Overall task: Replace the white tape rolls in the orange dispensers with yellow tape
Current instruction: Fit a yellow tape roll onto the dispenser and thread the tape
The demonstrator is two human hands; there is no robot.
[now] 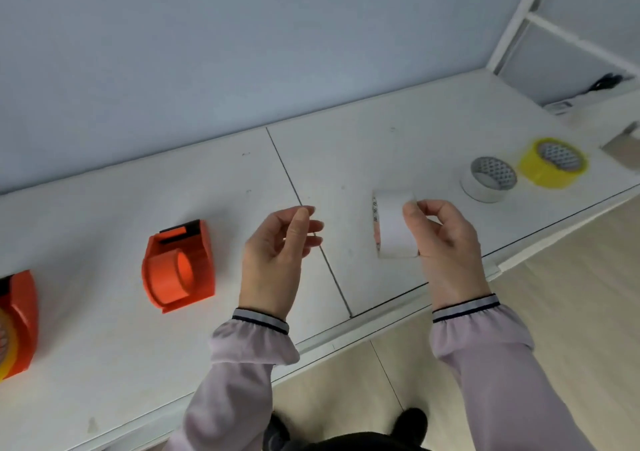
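My right hand point(446, 242) grips a white tape roll point(393, 225) on edge above the white table point(173, 346). My left hand point(277, 253) hovers to the left of it, fingers loosely curled and apart, holding nothing. An orange dispenser point(178, 267) with a bare orange hub lies on the table left of my left hand. A second orange dispenser point(17, 322) at the left edge of view carries yellow tape. At the far right lie another white tape roll point(488, 180) and a yellow tape roll point(550, 163), side by side.
A dark seam point(311, 222) crosses the table between my hands. The table's front edge runs diagonally, with tan floor point(554, 294) below it. A white shelf frame point(519, 24) and a black cable point(604, 81) sit at the back right. A brown object point(623, 151) lies at the right edge.
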